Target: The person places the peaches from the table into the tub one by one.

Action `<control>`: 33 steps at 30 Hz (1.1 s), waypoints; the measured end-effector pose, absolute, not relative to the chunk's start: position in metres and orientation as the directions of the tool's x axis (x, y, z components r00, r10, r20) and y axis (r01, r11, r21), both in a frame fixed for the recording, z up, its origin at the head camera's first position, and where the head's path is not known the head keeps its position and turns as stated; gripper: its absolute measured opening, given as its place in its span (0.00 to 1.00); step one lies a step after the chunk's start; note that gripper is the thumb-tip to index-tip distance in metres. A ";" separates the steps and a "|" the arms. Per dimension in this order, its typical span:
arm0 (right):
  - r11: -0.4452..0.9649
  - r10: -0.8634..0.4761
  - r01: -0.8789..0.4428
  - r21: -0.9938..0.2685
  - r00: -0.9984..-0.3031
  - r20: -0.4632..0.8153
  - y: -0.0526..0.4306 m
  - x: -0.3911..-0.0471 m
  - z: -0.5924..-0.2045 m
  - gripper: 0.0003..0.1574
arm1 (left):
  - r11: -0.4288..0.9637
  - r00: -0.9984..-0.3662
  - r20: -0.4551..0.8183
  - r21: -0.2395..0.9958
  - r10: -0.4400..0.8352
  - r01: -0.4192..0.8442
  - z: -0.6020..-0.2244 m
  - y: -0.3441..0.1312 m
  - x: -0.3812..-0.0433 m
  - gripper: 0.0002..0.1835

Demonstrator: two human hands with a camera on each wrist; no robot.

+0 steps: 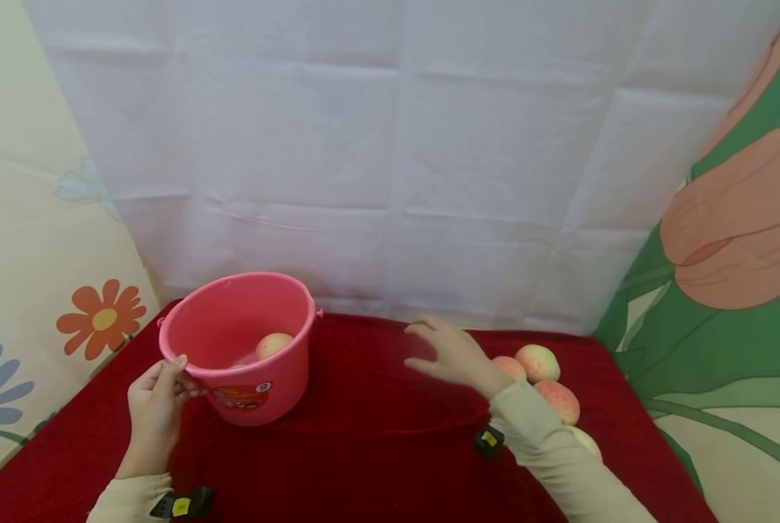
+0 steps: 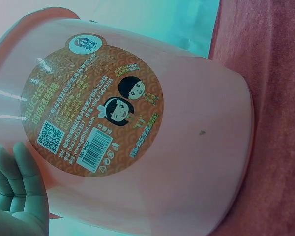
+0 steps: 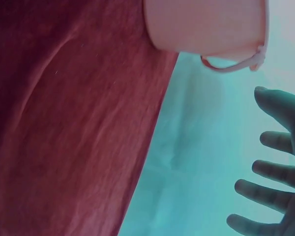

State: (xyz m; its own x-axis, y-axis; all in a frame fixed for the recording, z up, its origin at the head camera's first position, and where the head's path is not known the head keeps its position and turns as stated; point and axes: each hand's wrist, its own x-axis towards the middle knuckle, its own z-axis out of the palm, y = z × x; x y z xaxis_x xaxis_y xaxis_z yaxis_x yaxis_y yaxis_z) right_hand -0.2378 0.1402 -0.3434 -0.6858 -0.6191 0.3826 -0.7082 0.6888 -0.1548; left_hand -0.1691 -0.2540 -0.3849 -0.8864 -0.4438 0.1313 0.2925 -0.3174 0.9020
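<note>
A pink bucket [image 1: 292, 385] stands upright on the left of the red cloth, a round label on its front. Inside it lies one pale peach [image 1: 273, 344]. My left hand [image 1: 153, 407] grips the near left rim, thumb at the edge and fingers against the outer wall. In the left wrist view, the label [image 2: 93, 105] fills much of the bucket's side. My right hand [image 1: 452, 352] hovers right of the bucket, holding nothing; its fingers spread apart in the right wrist view. Several yellow and red peaches [image 1: 537, 362] lie beside the right forearm, partly hidden by hand and sleeve.
Red cloth [image 1: 364, 472] covers the table. Behind its far edge hangs a creased white sheet [image 1: 390, 167]. Flower-printed curtains [image 1: 743, 363] flank both sides. The bucket's handle [image 3: 231, 68] hangs at its far side in the right wrist view.
</note>
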 end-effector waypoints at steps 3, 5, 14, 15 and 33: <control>0.709 -0.605 -0.688 -0.152 -0.705 0.369 0.147 -0.242 -0.348 0.30 | -0.318 -0.887 0.127 0.903 -0.445 0.289 -0.384 -0.254 -0.169 0.16; 0.724 -0.595 -0.674 -0.146 -0.718 0.361 0.153 -0.245 -0.351 0.30 | -0.316 -0.887 0.124 0.905 -0.444 0.285 -0.384 -0.254 -0.169 0.16; 0.776 -0.580 -0.623 -0.097 -0.766 0.278 0.170 -0.248 -0.359 0.34 | -0.330 -0.885 0.115 0.900 -0.451 0.285 -0.384 -0.255 -0.169 0.16; 0.783 -0.577 -0.616 -0.091 -0.773 0.264 0.171 -0.248 -0.359 0.34 | -0.327 -0.885 0.119 0.900 -0.450 0.288 -0.384 -0.255 -0.169 0.16; 0.880 -0.473 -0.471 0.053 -0.881 0.022 0.197 -0.254 -0.380 0.40 | -0.322 -0.885 0.125 0.901 -0.449 0.291 -0.384 -0.254 -0.170 0.16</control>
